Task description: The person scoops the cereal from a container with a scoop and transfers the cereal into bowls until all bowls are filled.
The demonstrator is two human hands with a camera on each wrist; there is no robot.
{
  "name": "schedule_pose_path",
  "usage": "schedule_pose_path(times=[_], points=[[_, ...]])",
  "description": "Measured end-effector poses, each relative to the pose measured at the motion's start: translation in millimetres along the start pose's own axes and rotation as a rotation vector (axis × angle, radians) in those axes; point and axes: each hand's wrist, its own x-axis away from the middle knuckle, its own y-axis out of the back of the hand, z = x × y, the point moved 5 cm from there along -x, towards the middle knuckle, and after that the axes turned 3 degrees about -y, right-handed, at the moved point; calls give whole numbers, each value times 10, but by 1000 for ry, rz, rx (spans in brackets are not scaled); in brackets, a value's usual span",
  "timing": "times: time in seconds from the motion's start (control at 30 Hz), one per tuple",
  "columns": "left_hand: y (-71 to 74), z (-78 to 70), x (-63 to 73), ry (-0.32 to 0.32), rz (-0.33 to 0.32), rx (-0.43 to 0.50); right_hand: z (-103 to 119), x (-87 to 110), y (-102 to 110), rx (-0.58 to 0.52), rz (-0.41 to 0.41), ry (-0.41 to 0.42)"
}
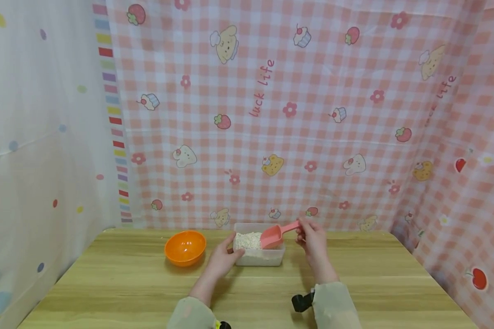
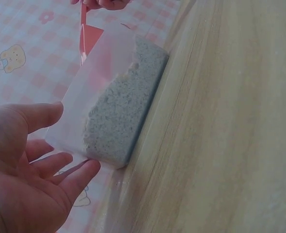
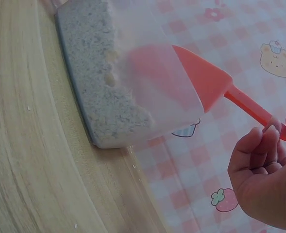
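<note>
A clear plastic container [image 1: 259, 260] of pale flaky grain [image 1: 249, 241] stands on the table, the grain heaped toward its left side. My left hand [image 1: 223, 256] holds the container's left end, thumb at the front wall and the other fingers around the end; the left wrist view shows these fingers [image 2: 82, 177] spread at the lower corner. With its fingertips my right hand [image 1: 314, 240] pinches the handle end of a pink scoop [image 1: 271, 236]. The scoop slants down into the container, and its bowl shows through the wall in the right wrist view.
Left of the container sits an orange bowl [image 1: 185, 249] on the wood-patterned table [image 1: 255, 292]. A pink checked cloth [image 1: 247, 183] hangs right behind the table's back edge, with more cloth at both sides. Small crumbs dot the tabletop in the right wrist view.
</note>
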Motion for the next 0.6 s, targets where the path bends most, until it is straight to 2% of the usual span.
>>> schedule_pose_path(times=[0.6], points=[[-13,20,-20,-13,-13,-19,-72,-8,-47,194,-40,60]])
